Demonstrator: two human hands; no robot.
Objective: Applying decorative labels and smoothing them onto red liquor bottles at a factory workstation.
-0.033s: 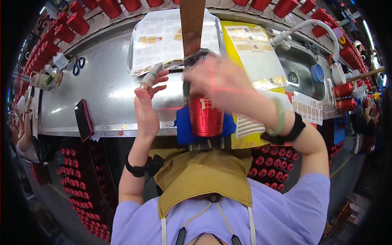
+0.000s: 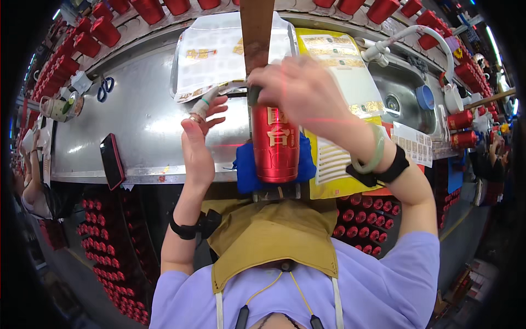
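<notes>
A red metal tumbler (image 2: 277,159) with gold characters lies on a blue cloth (image 2: 244,170) at the bench's front edge. Over its far end is my right hand (image 2: 301,90), slightly blurred, fingers bent and closed. A small dark piece (image 2: 253,95) shows at its fingertips; its kind is not clear. The hand hides the tumbler's far end. Left of the tumbler, my left hand (image 2: 198,140) is raised with fingers apart, holding nothing. Pale wrapping with a green band (image 2: 205,102) covers one of its fingers. Red laser lines cross the tumbler and my right hand.
A brown upright bar (image 2: 256,33) rises beyond the tumbler. White sticker sheets (image 2: 211,55) lie behind my left hand, more on a yellow board (image 2: 334,189) at right. A phone (image 2: 112,162) and blue scissors (image 2: 106,89) lie left. A sink (image 2: 405,82) with a faucet stands right.
My right hand has shifted slightly away from me along the tumbler, uncovering more gold characters. The dark piece at its fingertips shows now. My left hand stays nearly still.
</notes>
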